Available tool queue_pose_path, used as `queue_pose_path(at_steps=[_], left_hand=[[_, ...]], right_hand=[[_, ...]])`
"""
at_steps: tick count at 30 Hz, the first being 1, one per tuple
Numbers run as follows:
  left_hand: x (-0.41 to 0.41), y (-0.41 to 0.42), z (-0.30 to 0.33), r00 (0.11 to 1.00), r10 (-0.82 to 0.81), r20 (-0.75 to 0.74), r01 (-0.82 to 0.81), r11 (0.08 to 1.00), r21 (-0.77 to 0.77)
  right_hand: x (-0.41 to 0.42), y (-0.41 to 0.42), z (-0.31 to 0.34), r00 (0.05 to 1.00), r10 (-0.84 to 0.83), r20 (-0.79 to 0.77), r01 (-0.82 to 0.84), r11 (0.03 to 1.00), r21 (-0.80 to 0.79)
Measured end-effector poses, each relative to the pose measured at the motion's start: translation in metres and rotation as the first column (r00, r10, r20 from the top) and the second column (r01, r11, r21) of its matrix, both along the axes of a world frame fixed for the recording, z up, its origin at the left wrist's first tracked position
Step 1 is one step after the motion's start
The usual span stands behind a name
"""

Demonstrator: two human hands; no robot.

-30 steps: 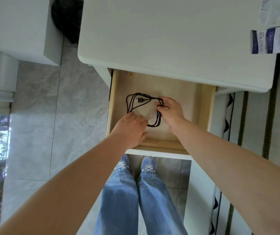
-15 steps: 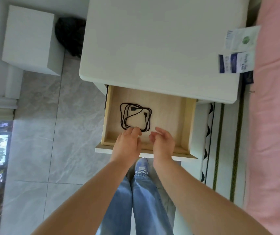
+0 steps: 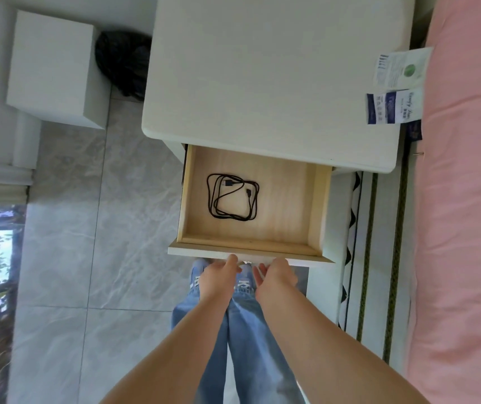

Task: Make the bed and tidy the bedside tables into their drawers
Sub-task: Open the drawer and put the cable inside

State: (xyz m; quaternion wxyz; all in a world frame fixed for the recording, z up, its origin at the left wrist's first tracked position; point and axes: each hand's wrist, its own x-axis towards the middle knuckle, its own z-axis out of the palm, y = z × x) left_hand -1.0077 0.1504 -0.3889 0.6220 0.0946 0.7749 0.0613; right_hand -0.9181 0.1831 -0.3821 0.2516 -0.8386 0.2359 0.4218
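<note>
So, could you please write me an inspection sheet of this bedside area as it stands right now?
Surface: white bedside table top, bare except at its right edge.
Job's things: wooden drawer pulled open; pink bed cover lies to the right.
Clutter: two printed packets on the table's right edge, beside the bed.
Hands: left hand and right hand both at the drawer's front edge, holding nothing; whether they touch it cannot be told.
Cables: one black coiled cable lying loose on the drawer floor, both plugs visible.
Surroundings: grey tiled floor, white box, dark bag behind the table, striped rug, window at left.
</note>
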Motion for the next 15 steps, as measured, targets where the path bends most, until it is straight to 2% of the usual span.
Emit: queue_pose_path(at_steps=[1, 2, 3, 5, 7, 11, 15], left_hand=[[0.0, -0.005, -0.002, 0.983, 0.18, 0.039, -0.179, 0.983, -0.029], [0.0, -0.007, 0.001, 0.923, 0.373, 0.09, -0.368, 0.927, -0.07], [0.0, -0.01, 0.001, 0.827, 0.545, 0.138, -0.536, 0.838, -0.099], [-0.003, -0.011, 0.004, 0.64, 0.741, 0.203, -0.735, 0.667, -0.119], [-0.007, -0.006, 0.007, 0.514, 0.818, 0.256, -0.822, 0.556, -0.125], [-0.014, 0.022, 0.013, 0.339, 0.888, 0.311, -0.891, 0.409, -0.196], [-0.018, 0.06, 0.02, 0.248, 0.899, 0.361, -0.908, 0.345, -0.237]], right_hand=[[-0.002, 0.001, 0.0, 1.0, -0.027, -0.009, 0.027, 1.0, 0.007], [-0.004, 0.003, 0.0, 0.998, -0.059, -0.016, 0.06, 0.998, 0.016], [-0.006, 0.004, 0.0, 0.995, -0.096, -0.018, 0.096, 0.995, 0.022], [-0.01, 0.007, 0.002, 0.987, -0.161, -0.011, 0.162, 0.986, 0.041], [-0.012, 0.01, 0.004, 0.975, -0.223, -0.01, 0.223, 0.972, 0.081], [-0.012, 0.028, 0.012, 0.968, -0.242, -0.06, 0.249, 0.955, 0.158], [-0.007, 0.061, 0.025, 0.959, -0.214, -0.186, 0.251, 0.947, 0.2]])
